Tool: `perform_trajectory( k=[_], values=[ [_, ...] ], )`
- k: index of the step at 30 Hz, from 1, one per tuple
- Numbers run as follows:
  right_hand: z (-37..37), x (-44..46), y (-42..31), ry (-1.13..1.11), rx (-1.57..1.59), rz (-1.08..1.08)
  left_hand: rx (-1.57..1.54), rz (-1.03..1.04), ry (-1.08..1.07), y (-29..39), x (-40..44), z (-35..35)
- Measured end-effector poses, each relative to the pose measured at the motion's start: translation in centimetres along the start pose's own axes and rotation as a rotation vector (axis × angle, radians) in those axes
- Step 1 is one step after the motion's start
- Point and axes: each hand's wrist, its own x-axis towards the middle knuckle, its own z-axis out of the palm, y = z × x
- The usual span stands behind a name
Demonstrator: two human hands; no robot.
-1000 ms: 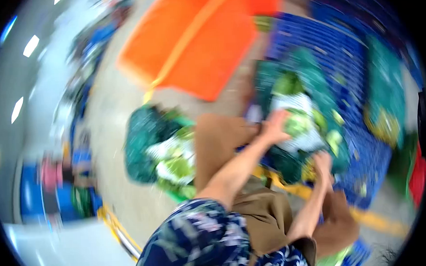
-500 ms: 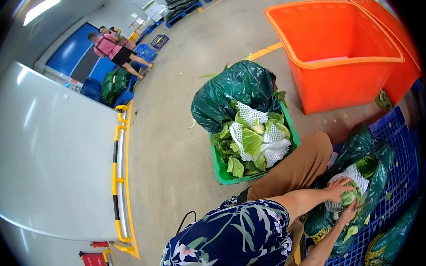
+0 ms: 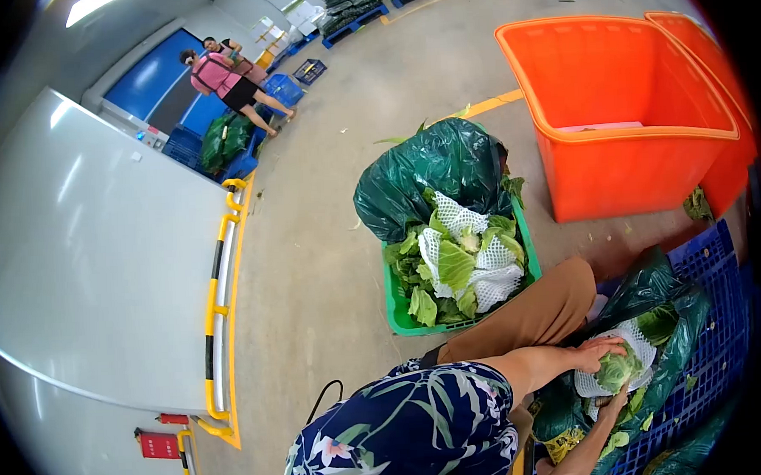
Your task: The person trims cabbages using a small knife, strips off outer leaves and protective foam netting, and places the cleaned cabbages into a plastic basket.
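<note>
A pale green cabbage [image 3: 619, 369] lies in a white foam net [image 3: 587, 385], on an opened dark green plastic bag [image 3: 688, 311]. My left hand [image 3: 599, 352] is closed over the cabbage's upper left side, fingers on the head and net. From below, my right hand [image 3: 612, 404] grips the lower edge of the cabbage; part of its fingers is hidden, and I cannot see whether it also holds something small. Loose leaf pieces [image 3: 619, 439] lie beside the right hand.
Beside my knee stands a green crate [image 3: 392, 301] with leafy heads, foam nets and a dark green bag [image 3: 433, 171]. Orange tubs [image 3: 641, 171] stand beyond. Blue pallets [image 3: 711, 265] lie under the bags. Two people [image 3: 221, 79] stand far back near a yellow-black rail [image 3: 209, 321].
The head view has shifted slightly, moving the scene down and right. My left hand has slid toward the cabbage's upper left side, leaving more of the head exposed. My right hand sits a little lower.
</note>
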Motion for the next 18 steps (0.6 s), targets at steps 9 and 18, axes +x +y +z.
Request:
perform_trajectory(
  k=[9, 18],
  values=[
    [0.0, -6.7, -1.0, 0.449, -0.672, -0.783, 0.016, 0.071, -0.012, 0.4, 0.1, 3.3],
    [-2.2, -7.0, 1.7, 0.422, -0.497, -0.707, 0.043, -0.044, 0.154, -5.1, 2.5, 4.7]
  ],
)
